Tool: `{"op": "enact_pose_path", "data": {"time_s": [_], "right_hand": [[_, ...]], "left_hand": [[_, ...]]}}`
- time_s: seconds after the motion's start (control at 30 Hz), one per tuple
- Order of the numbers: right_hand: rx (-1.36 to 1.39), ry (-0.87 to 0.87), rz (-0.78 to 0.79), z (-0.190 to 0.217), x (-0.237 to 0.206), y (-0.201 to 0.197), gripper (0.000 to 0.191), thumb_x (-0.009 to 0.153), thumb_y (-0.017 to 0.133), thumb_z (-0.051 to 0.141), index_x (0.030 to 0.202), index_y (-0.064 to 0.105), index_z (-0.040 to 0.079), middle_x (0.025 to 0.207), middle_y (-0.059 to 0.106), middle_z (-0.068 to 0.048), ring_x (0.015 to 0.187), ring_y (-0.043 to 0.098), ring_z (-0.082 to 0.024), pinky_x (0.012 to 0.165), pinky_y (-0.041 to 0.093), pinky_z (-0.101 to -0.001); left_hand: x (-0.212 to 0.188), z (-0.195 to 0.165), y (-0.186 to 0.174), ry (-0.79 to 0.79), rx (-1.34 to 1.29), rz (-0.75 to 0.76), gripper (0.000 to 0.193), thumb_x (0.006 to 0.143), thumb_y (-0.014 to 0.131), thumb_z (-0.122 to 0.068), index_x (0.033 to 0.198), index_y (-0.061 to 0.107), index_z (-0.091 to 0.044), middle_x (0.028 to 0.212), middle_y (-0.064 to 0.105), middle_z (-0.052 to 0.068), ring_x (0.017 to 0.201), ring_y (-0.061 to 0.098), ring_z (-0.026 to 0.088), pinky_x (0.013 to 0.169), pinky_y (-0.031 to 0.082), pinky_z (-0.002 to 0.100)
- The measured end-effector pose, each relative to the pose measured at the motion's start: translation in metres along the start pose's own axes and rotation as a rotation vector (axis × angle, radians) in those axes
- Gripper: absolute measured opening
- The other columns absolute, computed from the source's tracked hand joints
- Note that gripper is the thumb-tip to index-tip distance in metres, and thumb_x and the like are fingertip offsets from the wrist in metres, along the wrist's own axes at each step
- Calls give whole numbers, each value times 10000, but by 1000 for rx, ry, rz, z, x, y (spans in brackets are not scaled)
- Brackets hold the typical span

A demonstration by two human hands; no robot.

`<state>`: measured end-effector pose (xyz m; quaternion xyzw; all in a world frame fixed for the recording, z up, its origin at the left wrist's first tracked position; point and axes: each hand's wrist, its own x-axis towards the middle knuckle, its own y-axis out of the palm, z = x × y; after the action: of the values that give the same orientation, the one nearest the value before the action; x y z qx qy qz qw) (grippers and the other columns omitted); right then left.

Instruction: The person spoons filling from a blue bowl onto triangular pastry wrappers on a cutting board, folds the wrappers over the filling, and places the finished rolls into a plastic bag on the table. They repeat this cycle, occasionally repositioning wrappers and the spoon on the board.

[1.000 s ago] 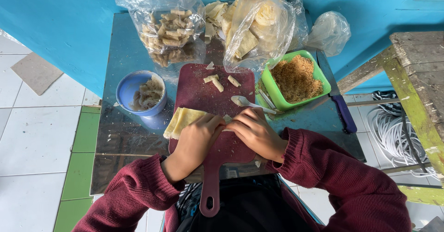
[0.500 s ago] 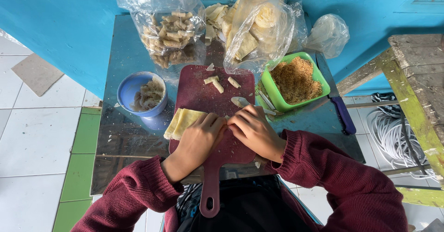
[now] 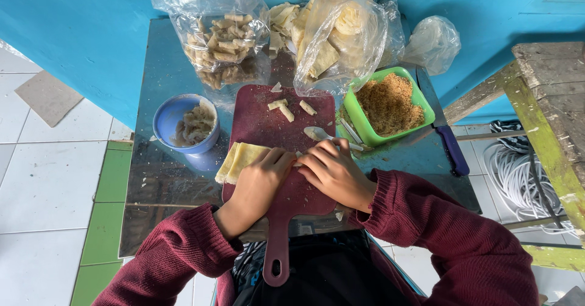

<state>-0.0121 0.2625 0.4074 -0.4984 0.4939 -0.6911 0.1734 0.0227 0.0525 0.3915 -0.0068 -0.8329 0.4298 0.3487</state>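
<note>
Pressing down side by side, the left hand [image 3: 259, 181] and the right hand [image 3: 332, 172] rest on the dark red cutting board [image 3: 268, 120], their fingers curled narrow over something small between them; what they grip is hidden, so I cannot tell whether they hold it or only press on it. The board lies at the middle of the metal desk [image 3: 152, 184], its handle pointing back toward the person. At the board's left edge, just under the left hand's fingertips, lies a stack of pale yellow wrapper sheets [image 3: 241, 158], partly hanging off the board. On the board's far part sit a few small rolled pieces [image 3: 286, 108]. A spoon [image 3: 320, 134] lies at the board's right edge, just beyond the right hand. Right of the board stands a green tub [image 3: 365, 132] of brown crumbs, with a blue-handled knife [image 3: 448, 138] beyond it. Left of the board stands a blue bowl [image 3: 167, 120]. Behind the board, crowding its far edge, are a clear bag of rolled pieces [image 3: 222, 53] and a clear bag of pale sheets [image 3: 341, 35], the latter overhanging the board's far right corner.
</note>
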Motion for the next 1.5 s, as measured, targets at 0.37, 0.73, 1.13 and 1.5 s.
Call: {"op": "enact_pose_path", "data": {"time_s": [0.37,0.73,1.13,1.5], "right_hand": [[-60,71,-32,-4,8,1,138,888,740,161,990,687,85,1055,648,-59,1029,553,-252,911,369,-446],[-263,-64,54,-4,0,1,394,887,657,112,1273,700,47,1189,666,-33,1148,574,-186,1026,355,-459],[-160,21,79,-15,29,6,192,877,754,219,1031,740,104,1012,606,-18,1055,506,-225,889,372,-444],[-316,118,-43,-69,54,-4,173,956,741,234,1070,736,104,975,634,3,920,528,-162,843,385,-365]], "left_hand": [[-3,0,2,75,175,-21,281,853,686,-79,1134,696,-71,1030,688,43,928,684,213,769,573,333],[3,2,-6,16,370,-120,426,834,671,-111,1256,693,-59,1287,682,63,1167,628,222,1044,466,420],[-8,15,-31,-198,445,-1,345,833,685,-84,1168,699,-167,1081,675,16,993,650,219,849,551,358],[-4,0,-41,-166,260,17,349,741,779,-276,983,638,-68,924,630,78,926,671,284,714,572,370]]}}
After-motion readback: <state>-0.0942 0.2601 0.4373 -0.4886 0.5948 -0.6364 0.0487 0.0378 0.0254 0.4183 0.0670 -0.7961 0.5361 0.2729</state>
